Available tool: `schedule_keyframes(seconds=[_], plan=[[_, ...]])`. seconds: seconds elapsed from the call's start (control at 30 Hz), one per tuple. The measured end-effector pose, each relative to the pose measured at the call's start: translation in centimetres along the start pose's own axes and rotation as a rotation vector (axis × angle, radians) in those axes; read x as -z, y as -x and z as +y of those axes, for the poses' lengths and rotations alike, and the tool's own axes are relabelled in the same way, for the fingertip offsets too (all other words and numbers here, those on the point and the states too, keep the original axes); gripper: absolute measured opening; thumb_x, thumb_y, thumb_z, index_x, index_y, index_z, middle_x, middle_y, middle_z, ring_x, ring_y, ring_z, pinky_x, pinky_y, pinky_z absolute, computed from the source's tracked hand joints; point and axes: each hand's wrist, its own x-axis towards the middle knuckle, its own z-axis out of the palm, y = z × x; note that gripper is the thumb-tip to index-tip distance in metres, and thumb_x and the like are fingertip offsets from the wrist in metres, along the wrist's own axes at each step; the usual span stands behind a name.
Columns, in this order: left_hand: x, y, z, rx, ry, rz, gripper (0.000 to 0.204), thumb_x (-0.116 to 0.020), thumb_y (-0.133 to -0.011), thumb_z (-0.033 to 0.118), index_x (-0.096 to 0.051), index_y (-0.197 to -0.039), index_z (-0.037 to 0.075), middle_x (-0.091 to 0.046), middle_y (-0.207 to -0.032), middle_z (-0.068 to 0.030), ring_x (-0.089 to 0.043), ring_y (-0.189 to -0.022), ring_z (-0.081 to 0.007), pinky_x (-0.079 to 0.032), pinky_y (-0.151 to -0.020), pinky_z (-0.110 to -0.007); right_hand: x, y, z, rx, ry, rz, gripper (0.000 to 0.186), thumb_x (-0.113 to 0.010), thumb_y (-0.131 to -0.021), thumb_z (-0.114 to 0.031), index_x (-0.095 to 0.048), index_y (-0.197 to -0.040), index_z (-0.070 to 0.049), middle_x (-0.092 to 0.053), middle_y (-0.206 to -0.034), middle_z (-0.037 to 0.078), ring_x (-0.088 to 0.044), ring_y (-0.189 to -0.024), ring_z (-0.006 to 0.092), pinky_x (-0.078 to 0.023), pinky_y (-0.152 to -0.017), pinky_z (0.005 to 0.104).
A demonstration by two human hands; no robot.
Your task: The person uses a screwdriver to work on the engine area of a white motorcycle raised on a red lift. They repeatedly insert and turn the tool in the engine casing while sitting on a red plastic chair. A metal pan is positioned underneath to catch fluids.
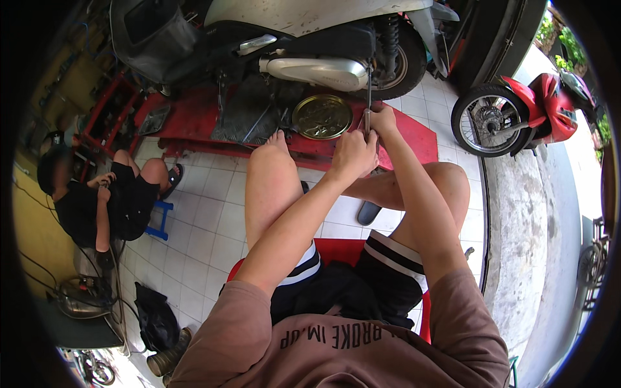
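Both my hands are on a long thin-shafted driver (pixel 369 90), whose exact kind I cannot make out. My left hand (pixel 353 155) is closed round the handle's near end. Just beyond it, my right hand (pixel 382 120) closes on the handle from the right. The shaft points away from me, and its tip meets the rear end of the silver engine side cover (pixel 317 72) on a scooter (pixel 297 26). Left of my hands, a round gold-coloured tray (pixel 322 117) holds small metal parts. My fingers hide much of the handle.
The scooter stands over a red low platform (pixel 414 138), where my bare foot (pixel 277 141) rests. A person (pixel 97 187) in black sits at the left on a blue stool (pixel 159 220). A red motorcycle (pixel 550 107) is at the right, and a black bag (pixel 155 317) lies lower left.
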Motion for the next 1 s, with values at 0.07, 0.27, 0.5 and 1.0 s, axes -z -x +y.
schedule_keyframes(seconds=[0.07, 0.27, 0.5, 1.0], plan=[[1.2, 0.2, 1.1, 0.067, -0.015, 0.029, 0.054, -0.047, -0.091, 0.037, -0.063, -0.075, -0.012, -0.058, -0.072, -0.034, -0.06, -0.078, -0.049, -0.048, -0.075, -0.052, 0.4, 0.1, -0.6, -0.118, 0.015, -0.098, 0.03, -0.066, -0.078, -0.025, -0.069, -0.099, -0.003, -0.068, -0.09, 0.017, -0.065, -0.084, 0.0263, -0.05, -0.078, 0.0348], [-0.4, -1.6, -1.6, 0.08, -0.074, 0.069, 0.052, -0.042, -0.091, 0.035, -0.065, -0.075, -0.008, -0.061, -0.074, -0.0329, -0.062, -0.08, -0.0463, -0.05, -0.075, -0.051, -0.3, -0.6, 0.4, -0.088, -0.136, -0.137, 0.024, -0.063, -0.082, -0.015, -0.068, -0.091, 0.006, -0.067, -0.077, 0.014, -0.065, -0.067, 0.0192, -0.053, -0.061, 0.0329], [-0.6, -2.1, -2.5, 0.039, 0.014, 0.075, 0.047, -0.04, -0.09, 0.03, -0.064, -0.074, -0.007, -0.061, -0.076, -0.0319, -0.061, -0.079, -0.0465, -0.05, -0.077, -0.05, 1.3, 0.1, -1.0, -0.258, -0.368, -0.345, 0.021, -0.061, -0.086, -0.015, -0.062, -0.097, 0.004, -0.063, -0.08, 0.011, -0.062, -0.068, 0.0205, -0.053, -0.062, 0.0347], [0.1, -3.7, -3.8, 0.618, 1.142, -0.096, 0.036, -0.024, -0.096, 0.035, -0.044, -0.089, 0.006, -0.044, -0.055, -0.0062, -0.023, -0.035, -0.0112, -0.019, -0.035, -0.025, 6.1, 4.0, -6.1, -0.427, -0.325, -0.763, 0.036, -0.052, -0.093, -0.035, -0.062, -0.095, 0.0, -0.065, -0.079, 0.012, -0.065, -0.072, 0.0218, -0.053, -0.065, 0.0325]])
